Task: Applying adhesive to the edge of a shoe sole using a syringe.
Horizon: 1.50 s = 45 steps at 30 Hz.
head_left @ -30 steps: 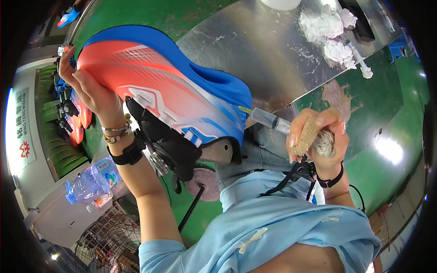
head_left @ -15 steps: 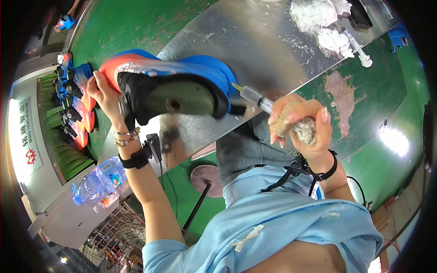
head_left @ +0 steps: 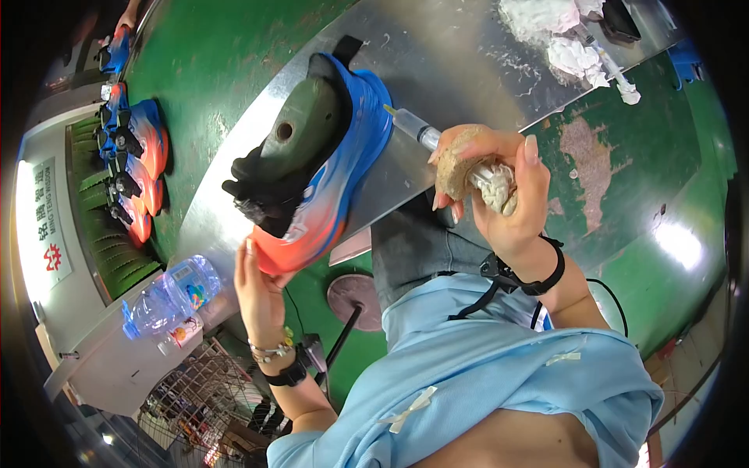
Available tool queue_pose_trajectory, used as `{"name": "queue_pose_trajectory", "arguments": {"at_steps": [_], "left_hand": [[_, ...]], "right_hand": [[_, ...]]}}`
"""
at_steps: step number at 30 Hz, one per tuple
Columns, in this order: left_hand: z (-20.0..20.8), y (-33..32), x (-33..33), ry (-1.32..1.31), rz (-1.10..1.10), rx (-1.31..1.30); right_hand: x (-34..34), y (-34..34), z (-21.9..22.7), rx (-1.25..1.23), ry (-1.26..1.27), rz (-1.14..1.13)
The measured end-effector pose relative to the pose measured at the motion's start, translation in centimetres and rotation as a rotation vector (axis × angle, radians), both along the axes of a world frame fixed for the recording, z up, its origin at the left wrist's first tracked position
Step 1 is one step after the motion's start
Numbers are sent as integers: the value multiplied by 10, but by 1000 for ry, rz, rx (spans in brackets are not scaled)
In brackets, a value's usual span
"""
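Holding a running shoe (head_left: 334,187) by the toe, a syringe (head_left: 416,129) at its heel

The blue and orange shoe is over the metal desk (head_left: 460,58), left of the middle of the view, tilted so that its opening faces left and upward; whether the desk bears any of its weight cannot be told. A dark green form (head_left: 300,121) fills the opening, and black straps and a dial cross the front. Its long axis slants from the toe, low and close to the wearer, up and slightly right to the heel, which points away.

The left hand (head_left: 264,292) is the nearer one, its fingers closed on the orange toe. The right hand (head_left: 521,214) is off to the right, well apart from the left and clear of the shoe. It is curled around the syringe, a rough tan block (head_left: 452,168) and a crumpled white wad (head_left: 496,187). The syringe slants up and left, so its tip lies at the blue sole edge near the heel, touching or just beside it; which, cannot be told.

Farther out, white crumpled material (head_left: 576,61) and a second syringe (head_left: 612,66) lie at the desk's far right. Similar shoes (head_left: 148,148) line the left, above a clear plastic bottle (head_left: 168,300).
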<state>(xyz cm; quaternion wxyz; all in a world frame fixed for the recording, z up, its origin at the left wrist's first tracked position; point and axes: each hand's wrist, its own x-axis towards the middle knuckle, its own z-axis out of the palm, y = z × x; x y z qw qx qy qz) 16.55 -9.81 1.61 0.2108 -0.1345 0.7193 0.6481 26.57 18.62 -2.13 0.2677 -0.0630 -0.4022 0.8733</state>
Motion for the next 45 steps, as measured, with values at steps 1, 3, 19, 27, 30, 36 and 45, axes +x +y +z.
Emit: {"name": "queue_pose_trajectory", "arguments": {"at_steps": [1, 3, 19, 27, 30, 36, 45], "left_hand": [[-1, -3, 11, -41, -59, 52], [-9, -9, 26, -158, -124, 140], [-35, 37, 63, -275, -261, 455], [-43, 55, 70, -305, -205, 691], [-52, 63, 73, -432, -237, 848], [-70, 109, 85, -593, -212, 1080], [-74, 170, 76, -594, -323, 1331]], "right_hand": [[0, -1, 1, 12, -19, -5], [2, -4, 1, 6, -22, -15], [22, -7, 41, -22, -175, 99], [49, -9, 61, 21, -210, 213], [55, 0, 77, 142, -204, 278], [73, 7, 101, 308, -174, 220], [95, 18, 114, 420, -255, 130]]}}
